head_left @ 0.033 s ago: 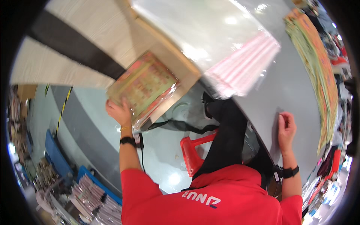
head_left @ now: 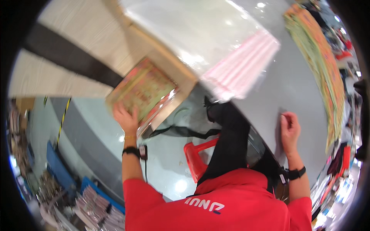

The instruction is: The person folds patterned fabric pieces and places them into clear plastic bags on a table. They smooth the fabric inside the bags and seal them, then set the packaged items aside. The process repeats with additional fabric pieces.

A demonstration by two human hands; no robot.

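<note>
Left hand grips wrapped printed packs

Left hand [head_left: 126,117] spread on plastic-wrapped packs [head_left: 144,90] at ten o'clock; right hand [head_left: 290,129] curled on desk [head_left: 300,84] edge.

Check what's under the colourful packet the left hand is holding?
The colourful packet lies on a brown cardboard box, with the left hand at its near edge. The cardboard directly beneath it is covered, so not visible.

Left hand [head_left: 125,115] fingertips hidden under blurred packet [head_left: 144,88], stack [head_left: 320,65] cut off
</note>
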